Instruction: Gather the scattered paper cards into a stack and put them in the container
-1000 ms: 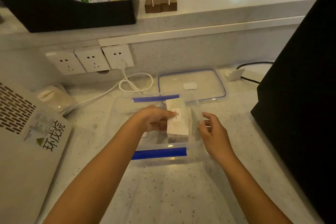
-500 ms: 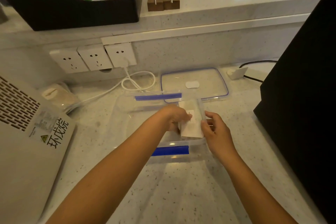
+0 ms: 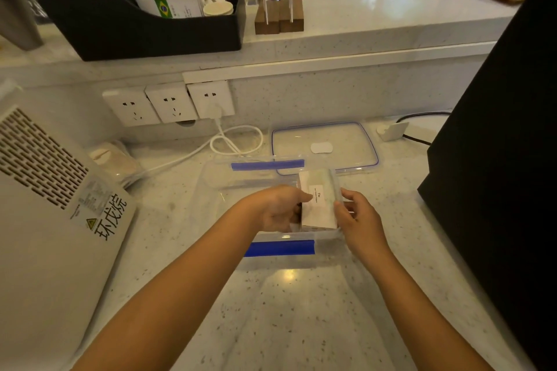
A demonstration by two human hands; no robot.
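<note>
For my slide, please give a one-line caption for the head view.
Both hands, left hand and right hand, hold a white paper card stack inside a clear plastic container with blue clips.

Pale speckled stone surface (image 3: 301, 325), glossy under warm overhead light; raised ledge (image 3: 376, 24) behind it; three white wall sockets (image 3: 168, 104), one with a looped white cable (image 3: 238, 141); black organiser tray (image 3: 144, 27) holding paper cups; white vented appliance (image 3: 45, 205) at left; large black unit (image 3: 506, 135) at right
</note>
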